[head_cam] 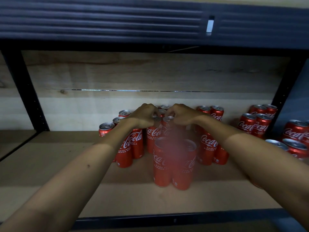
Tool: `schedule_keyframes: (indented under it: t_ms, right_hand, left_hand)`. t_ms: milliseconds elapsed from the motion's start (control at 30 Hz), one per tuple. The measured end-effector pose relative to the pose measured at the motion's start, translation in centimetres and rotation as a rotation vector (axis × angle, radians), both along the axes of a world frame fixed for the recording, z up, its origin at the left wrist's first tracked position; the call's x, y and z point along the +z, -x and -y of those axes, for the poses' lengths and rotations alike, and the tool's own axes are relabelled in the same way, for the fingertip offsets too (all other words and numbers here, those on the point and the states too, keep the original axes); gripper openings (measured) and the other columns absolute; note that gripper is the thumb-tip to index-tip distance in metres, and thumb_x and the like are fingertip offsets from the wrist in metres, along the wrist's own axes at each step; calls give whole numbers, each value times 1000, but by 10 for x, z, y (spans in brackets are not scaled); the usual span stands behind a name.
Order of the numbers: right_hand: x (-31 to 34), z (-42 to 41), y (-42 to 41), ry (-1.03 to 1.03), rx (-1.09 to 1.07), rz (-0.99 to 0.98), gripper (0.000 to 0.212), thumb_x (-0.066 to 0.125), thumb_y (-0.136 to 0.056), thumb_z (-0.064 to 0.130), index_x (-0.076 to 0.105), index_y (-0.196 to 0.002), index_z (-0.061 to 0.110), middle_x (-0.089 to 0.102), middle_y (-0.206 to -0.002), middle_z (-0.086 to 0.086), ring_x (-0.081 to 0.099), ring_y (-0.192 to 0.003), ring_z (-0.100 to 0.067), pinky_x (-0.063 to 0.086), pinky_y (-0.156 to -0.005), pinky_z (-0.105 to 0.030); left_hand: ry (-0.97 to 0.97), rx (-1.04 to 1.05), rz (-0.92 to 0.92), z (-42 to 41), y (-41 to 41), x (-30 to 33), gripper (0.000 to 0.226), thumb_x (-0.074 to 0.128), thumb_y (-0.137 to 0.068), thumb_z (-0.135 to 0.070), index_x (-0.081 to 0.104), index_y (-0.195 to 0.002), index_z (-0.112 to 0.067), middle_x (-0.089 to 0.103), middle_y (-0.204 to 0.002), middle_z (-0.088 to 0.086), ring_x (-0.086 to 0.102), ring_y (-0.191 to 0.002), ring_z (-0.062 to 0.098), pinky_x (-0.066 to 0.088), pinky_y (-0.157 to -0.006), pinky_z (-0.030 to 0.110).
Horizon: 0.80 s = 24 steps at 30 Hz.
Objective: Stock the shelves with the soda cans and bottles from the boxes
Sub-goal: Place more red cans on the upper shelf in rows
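Observation:
Several red Coca-Cola cans stand upright on a wooden shelf [50,164]. My left hand [143,116] grips the top rim of one can [153,136] in the middle of the group. Just beside it, my right hand [182,114] holds the top of the neighbouring can [168,126]. Both arms reach in over the shelf from the front. Two cans [173,164] stand close together nearer to me, partly blurred. More cans stand to the left [106,128] and behind the hands.
Another cluster of cans [255,122] stands at the back right, with more [295,138] at the far right edge. A black upright post [25,91] frames the left side, another the right. A dark shelf [117,19] hangs overhead. The black front rail [167,220] runs below.

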State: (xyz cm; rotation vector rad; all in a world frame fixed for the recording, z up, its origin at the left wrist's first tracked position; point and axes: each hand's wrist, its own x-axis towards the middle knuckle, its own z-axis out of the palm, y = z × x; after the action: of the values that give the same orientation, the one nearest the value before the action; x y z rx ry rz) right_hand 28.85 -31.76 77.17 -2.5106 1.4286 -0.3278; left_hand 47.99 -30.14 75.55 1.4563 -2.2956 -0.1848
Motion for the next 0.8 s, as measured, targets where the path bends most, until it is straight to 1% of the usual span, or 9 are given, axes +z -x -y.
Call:
schedule_keyframes:
  t_ms: [67, 167, 300, 367, 467, 567, 667, 733, 800]
  right_hand:
    - [2, -1, 7, 7, -12, -24, 38, 74, -82, 23, 67, -118, 15, 66, -119, -3, 61, -100, -17, 54, -83, -34]
    - [5, -4, 19, 6, -24, -53, 37, 72, -83, 17, 66, -119, 12, 66, -118, -3, 61, -104, -19, 54, -88, -37]
    - [5, -5, 36, -35, -49, -54, 37, 68, -86, 15, 63, -123, 15, 64, -121, -1, 59, -104, -15, 52, -85, -31]
    - [2, -4, 42, -50, -66, -50, 38, 69, -85, 18, 62, -123, 17, 64, -121, 0, 59, -103, -15, 52, -85, -31]
    - [0, -3, 47, -46, -82, -34, 45, 72, -84, 22, 59, -127, 18, 61, -123, 1, 58, -108, -17, 51, -87, -31]
    - [1, -3, 48, -51, -74, -37, 47, 72, -84, 25, 58, -129, 18, 60, -126, 0, 57, -109, -17, 50, -89, -32]
    - [2, -5, 47, -62, -52, -46, 45, 70, -87, 23, 58, -130, 18, 58, -130, -1, 57, -103, -13, 49, -86, -30]
    - [4, -7, 46, -77, -25, -53, 44, 68, -88, 18, 58, -131, 18, 57, -131, -2, 56, -92, -6, 47, -81, -26]
    - [5, -11, 45, -92, -1, -44, 47, 66, -88, 12, 57, -134, 20, 55, -136, -2, 54, -90, -3, 48, -81, -26]
  left_hand:
    - [7, -17, -2, 1, 7, 2, 41, 82, -72, -33, 72, -108, -17, 68, -114, 2, 61, -101, 18, 50, -82, 33]
    - [-11, -40, 35, 3, 20, 3, 36, 81, -71, -33, 74, -103, -18, 69, -111, 0, 60, -99, 16, 50, -82, 34]
    - [-37, -64, 34, 7, 37, 0, 39, 82, -71, -34, 74, -106, -20, 69, -112, -3, 61, -100, 14, 51, -84, 33]
    - [-29, -77, 31, 9, 43, 0, 42, 82, -72, -33, 73, -110, -18, 69, -114, -2, 60, -99, 13, 48, -82, 29]
    - [-45, -89, 27, 9, 47, 1, 45, 81, -74, -31, 71, -114, -14, 68, -117, 2, 61, -100, 16, 47, -80, 27]
    - [-47, -82, 19, 9, 46, 2, 44, 84, -71, -34, 74, -109, -14, 71, -111, 2, 63, -94, 15, 47, -77, 26]
    - [-48, -76, 11, 8, 42, 2, 44, 84, -71, -34, 74, -109, -15, 71, -111, 1, 64, -97, 16, 47, -78, 26]
    - [-53, -89, 15, 7, 38, 2, 44, 83, -73, -30, 72, -112, -15, 70, -116, 1, 63, -101, 15, 47, -82, 27]
    - [-46, -96, 26, 5, 35, 1, 45, 83, -74, -27, 70, -116, -16, 68, -120, 1, 61, -107, 17, 48, -87, 30]
